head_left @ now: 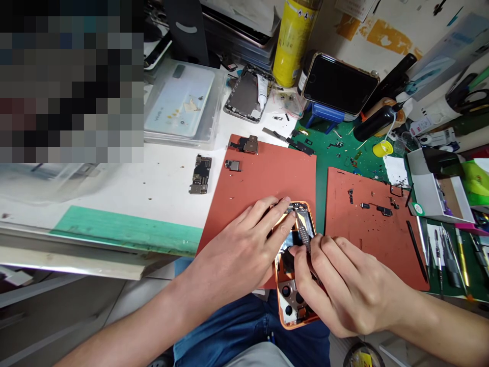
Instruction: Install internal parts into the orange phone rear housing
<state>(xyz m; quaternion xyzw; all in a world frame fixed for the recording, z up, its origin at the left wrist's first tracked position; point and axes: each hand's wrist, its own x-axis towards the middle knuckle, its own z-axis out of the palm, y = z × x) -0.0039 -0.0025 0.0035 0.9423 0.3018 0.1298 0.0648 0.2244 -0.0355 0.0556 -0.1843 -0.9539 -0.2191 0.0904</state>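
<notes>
Orange phone housing [291,284]: one, at the near edge of the worktop [168,173], its lower end jutting past the mat over the person's jeans [237,326]. From the left there are one pale phone back [179,99] on clear plastic, one circuit board [200,175], and a red mat [282,171] bearing two camera modules [248,145]; behind stands one yellow can [293,43]. Farther right come one dark-screened phone [341,83] on a blue stand [324,116] and a second red mat [367,250] with several small parts, too tiny to count surely.

The left hand [248,237] lies with fingers loosely extended over the housing's left edge and upper end; its thumb is hidden, so I cannot tell whether it grips. The right hand [344,285] pinches one pair of metal tweezers [304,235], pointed at the housing's upper end.

The upper left corner is pixelated. The hands cover parts of both long sides of the housing, the tweezers' tips are hard to make out, and both forearms are cut off.
</notes>
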